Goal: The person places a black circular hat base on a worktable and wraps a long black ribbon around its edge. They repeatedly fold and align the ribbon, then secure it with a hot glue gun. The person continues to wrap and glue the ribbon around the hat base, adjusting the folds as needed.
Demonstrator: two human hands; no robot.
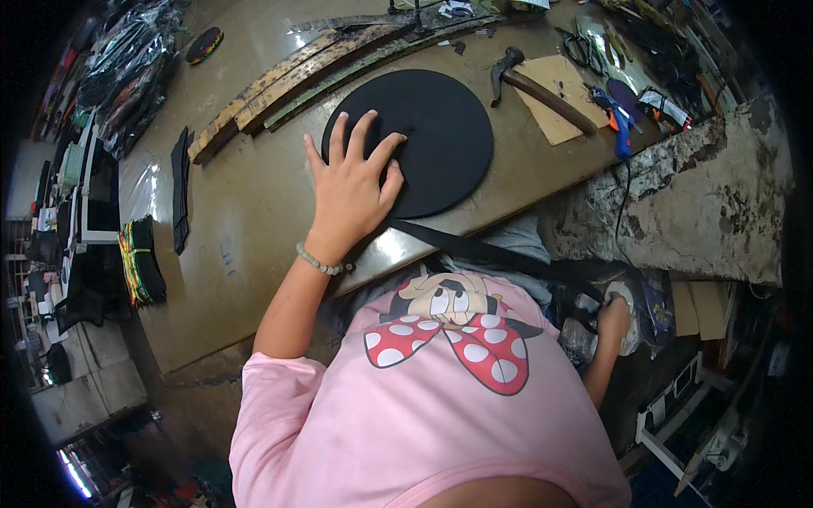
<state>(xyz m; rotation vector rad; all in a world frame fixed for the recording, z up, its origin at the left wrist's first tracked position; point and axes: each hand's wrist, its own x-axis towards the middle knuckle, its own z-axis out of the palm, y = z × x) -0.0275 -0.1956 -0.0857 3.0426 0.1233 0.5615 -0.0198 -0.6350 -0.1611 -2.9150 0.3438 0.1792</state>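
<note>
A large flat black disc [440, 144], which looks like a wide coil of strap, lies on the brown table. My left hand [356, 173] rests on its left part with fingers spread, open and gripping nothing. From the disc's near edge a black strap [474, 248] runs over the table edge and off to the right, past my body. Low on the right, beside the table, my right hand [615, 318] is closed against a white rounded thing [628, 296]. Its fingertips are hidden, so what they hold cannot be made out.
Behind the disc lie long worn wooden bars [279, 89]. A hammer [542, 91] sits on a cardboard piece [550, 72], near a blue glue gun [621, 127] and scissors [580, 51]. Bundled strips [142, 262] hang at the left edge. A rough concrete block [677, 195] stands right.
</note>
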